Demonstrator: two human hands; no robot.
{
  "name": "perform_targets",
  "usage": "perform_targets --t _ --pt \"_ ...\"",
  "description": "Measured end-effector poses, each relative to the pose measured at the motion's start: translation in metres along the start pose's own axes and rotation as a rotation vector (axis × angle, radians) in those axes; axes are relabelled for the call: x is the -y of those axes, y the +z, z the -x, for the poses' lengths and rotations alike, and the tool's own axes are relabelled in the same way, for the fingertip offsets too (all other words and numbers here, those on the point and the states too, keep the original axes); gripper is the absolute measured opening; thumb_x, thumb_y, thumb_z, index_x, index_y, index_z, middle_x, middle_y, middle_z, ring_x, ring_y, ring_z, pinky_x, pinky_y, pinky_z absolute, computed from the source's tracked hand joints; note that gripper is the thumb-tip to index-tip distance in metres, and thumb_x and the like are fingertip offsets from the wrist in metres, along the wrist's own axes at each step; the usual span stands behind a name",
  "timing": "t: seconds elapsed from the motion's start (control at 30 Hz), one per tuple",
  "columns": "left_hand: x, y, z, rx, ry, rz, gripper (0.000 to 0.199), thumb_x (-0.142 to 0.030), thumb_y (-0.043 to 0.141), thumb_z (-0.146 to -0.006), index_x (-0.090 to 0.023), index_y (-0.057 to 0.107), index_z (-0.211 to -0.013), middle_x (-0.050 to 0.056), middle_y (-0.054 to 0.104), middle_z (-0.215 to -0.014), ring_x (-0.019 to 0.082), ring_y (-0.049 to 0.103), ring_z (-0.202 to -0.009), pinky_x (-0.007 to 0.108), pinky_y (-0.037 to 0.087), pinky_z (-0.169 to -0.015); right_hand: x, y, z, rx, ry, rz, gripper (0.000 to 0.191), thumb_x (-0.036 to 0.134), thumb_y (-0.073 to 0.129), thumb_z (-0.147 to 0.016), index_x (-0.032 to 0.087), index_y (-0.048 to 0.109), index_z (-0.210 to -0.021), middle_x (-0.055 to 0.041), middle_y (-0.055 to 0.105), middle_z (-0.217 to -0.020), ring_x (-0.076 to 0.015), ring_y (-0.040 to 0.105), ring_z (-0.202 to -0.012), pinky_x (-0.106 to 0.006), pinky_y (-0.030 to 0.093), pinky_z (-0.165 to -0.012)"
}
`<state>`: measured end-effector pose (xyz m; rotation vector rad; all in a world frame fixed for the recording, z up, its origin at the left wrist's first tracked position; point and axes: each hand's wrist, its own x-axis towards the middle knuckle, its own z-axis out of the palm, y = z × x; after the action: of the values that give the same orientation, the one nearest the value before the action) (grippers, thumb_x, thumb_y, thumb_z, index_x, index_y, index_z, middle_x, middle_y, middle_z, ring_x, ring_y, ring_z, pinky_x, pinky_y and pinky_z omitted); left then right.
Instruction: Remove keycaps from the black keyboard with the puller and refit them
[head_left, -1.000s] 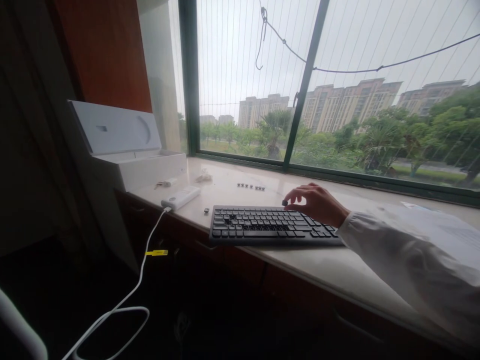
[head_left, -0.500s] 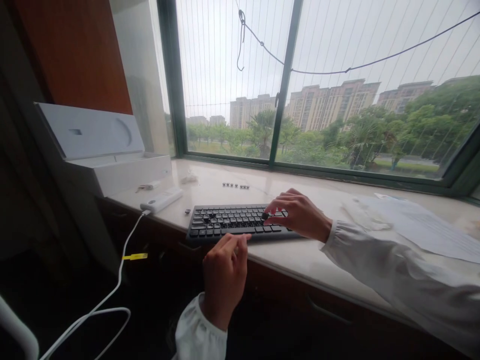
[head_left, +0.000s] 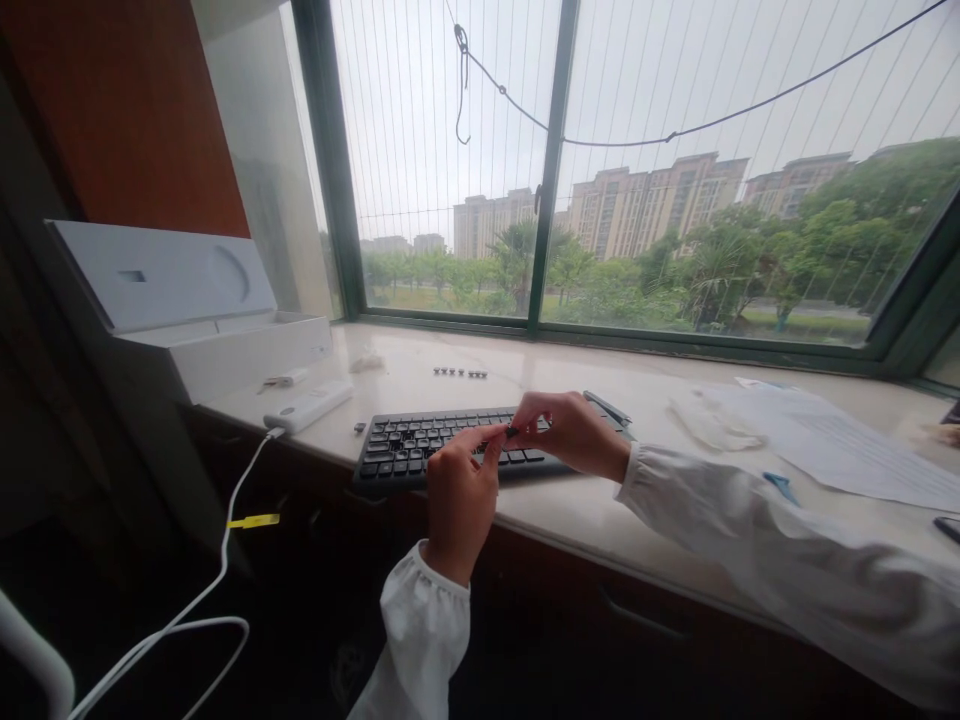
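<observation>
A black keyboard [head_left: 386, 455] lies along the front of the windowsill counter, with several key positions showing dark gaps. Above it my two hands meet, fingertips together. My right hand [head_left: 577, 432] pinches a small dark keycap [head_left: 512, 432] between thumb and fingers. From the near side, my left hand [head_left: 463, 490] is closed too, its thumb and fingertips on the same keycap. The hands hide part of the keyboard's middle and right. Behind the keyboard stands a row of small keycaps [head_left: 459, 373], and one loose keycap [head_left: 360, 428] rests off its left end.
To the left are an open white box [head_left: 247, 345] and a white power strip or adapter [head_left: 307, 404] with a white cable [head_left: 238, 500] hanging off the edge. Papers [head_left: 832, 440], a crumpled clear bag [head_left: 716, 420] and a blue tool [head_left: 781, 487] lie at right.
My right hand has lifted the keycap from over the keys and drawn it slightly left. My left hand has risen to meet it. The view has shifted a little to the right.
</observation>
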<state>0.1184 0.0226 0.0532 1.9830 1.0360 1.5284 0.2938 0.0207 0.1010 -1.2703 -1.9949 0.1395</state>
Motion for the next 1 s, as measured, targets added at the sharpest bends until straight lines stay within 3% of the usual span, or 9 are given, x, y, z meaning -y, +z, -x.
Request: perform_targets --t 0.17,0.27,0.53,0.73,1.0 --pt "-0.002 -0.003 -0.017 0.024 0.088 0.008 0.019 -0.031 0.056 -0.094 -0.029 0.071 -0.105 -0.002 0.071 -0.106 0.011 0.065 -0.072 0.024 0.052 -0.070 0.001 0.000 -0.006 0.061 0.199 -0.461 0.037 0.050 0.076 -0.069 0.017 0.063 -0.078 -0.0031 0.071 -0.075 -0.0152 0.064 -0.072 -0.028 0.047 -0.066" --pt "-0.003 -0.005 -0.024 0.060 0.148 -0.038 0.020 -0.029 0.060 -0.091 -0.029 0.069 -0.109 -0.002 0.070 -0.107 0.009 0.060 -0.064 0.025 0.051 -0.068 0.005 -0.004 -0.008 0.111 0.293 -0.580 0.039 0.051 0.075 -0.069 0.015 0.064 -0.082 -0.0038 0.071 -0.077 -0.0154 0.064 -0.074 -0.031 0.047 -0.072" --pt "0.000 -0.003 -0.035 0.036 0.237 -0.170 0.018 -0.032 0.069 -0.085 -0.027 0.071 -0.102 -0.003 0.070 -0.097 0.009 0.059 -0.064 0.025 0.049 -0.073 0.004 -0.011 -0.009 0.168 0.337 -0.535 0.040 0.053 0.072 -0.072 0.014 0.071 -0.081 -0.0042 0.071 -0.078 -0.0149 0.061 -0.074 -0.031 0.044 -0.073" --pt "0.006 -0.004 -0.037 0.060 0.316 -0.273 0.031 -0.033 0.065 -0.088 -0.029 0.063 -0.119 -0.003 0.071 -0.106 0.007 0.054 -0.055 0.024 0.048 -0.069 -0.007 -0.012 -0.008 0.187 0.286 -0.488 0.041 0.055 0.067 -0.077 0.015 0.072 -0.085 -0.0044 0.070 -0.079 -0.0148 0.060 -0.074 -0.031 0.045 -0.072" --pt "0.002 0.004 -0.042 0.086 0.364 -0.326 0.011 -0.030 0.065 -0.088 -0.026 0.070 -0.097 -0.004 0.073 -0.091 0.010 0.061 -0.064 0.024 0.044 -0.064 -0.023 -0.009 -0.008 0.106 0.253 -0.563 0.038 0.052 0.065 -0.080 0.015 0.069 -0.089 -0.0046 0.069 -0.084 -0.0154 0.060 -0.080 -0.032 0.046 -0.075"
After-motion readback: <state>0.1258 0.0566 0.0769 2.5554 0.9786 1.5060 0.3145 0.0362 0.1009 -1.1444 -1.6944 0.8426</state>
